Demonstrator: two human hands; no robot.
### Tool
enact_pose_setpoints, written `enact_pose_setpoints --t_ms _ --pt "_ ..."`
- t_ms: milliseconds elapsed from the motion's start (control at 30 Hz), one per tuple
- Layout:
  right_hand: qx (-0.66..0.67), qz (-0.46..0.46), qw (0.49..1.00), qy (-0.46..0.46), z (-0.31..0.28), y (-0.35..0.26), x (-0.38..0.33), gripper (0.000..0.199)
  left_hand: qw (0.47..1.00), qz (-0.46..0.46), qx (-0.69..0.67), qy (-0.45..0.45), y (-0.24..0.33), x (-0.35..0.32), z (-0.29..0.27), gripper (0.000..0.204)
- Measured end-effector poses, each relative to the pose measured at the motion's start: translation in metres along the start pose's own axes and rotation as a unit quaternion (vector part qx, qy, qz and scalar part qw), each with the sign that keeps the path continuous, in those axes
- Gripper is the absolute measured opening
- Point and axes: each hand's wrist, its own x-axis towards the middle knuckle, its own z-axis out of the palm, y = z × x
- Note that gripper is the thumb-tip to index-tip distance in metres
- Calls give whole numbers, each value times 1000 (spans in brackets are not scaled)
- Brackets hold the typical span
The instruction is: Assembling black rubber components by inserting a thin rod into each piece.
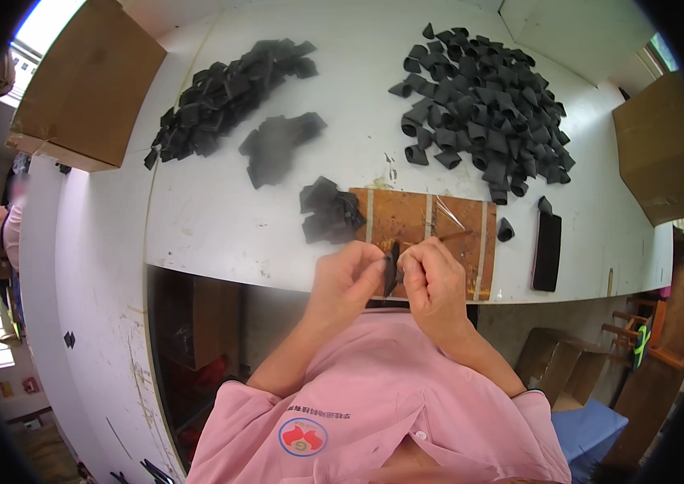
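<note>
Black piece: a small dark strip stood upright between both hands, just above the near edge of the surface, in front of the wooden board.
Left hand: its fingers were closed on the left side of the black piece, thumb and forefinger pinching it.
Right hand: its fingers were closed on the right side of the same piece, curled tight.
Wooden board: brown, with 3 pale strips across it, lay flat just beyond the hands.
Small stack: folded black pieces rested at the board's left end, touching it.
Flat black strip: lay to the right of the board, apart from it.
Right heap: many curled black loops, far side of the white surface.
Left heap: flatter black pieces, with a smaller pile beside it.
Cardboard boxes: at the far left, with another at the right.
</note>
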Motion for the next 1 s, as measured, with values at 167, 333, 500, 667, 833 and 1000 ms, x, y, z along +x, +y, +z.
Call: enact_pose_setpoints --t_ms 167,333,500,667,833,1000 --pt "106 42 993 18 -6 -12 -3 5 997 57 8 53 -4 -2 11 3" --pt "21 -44 997 63 -10 -4 -11 12 969 183 151 69 0 -10 32 2" --pt "-131 -79 986 60 -6 10 -23 12 913 272 243 186 -28 -8 50 7" --pt "-153 -49 982 99 -8 24 -26 11 958 -78 -262 87 -4 1 47 22" --pt "362 228 903 20 -33 28 -23 7 911 -108 -391 -78 8 -1 42 27" --pt "727 306 608 -89 -32 32 -22 8 936 267 160 164 3 2 66 21"
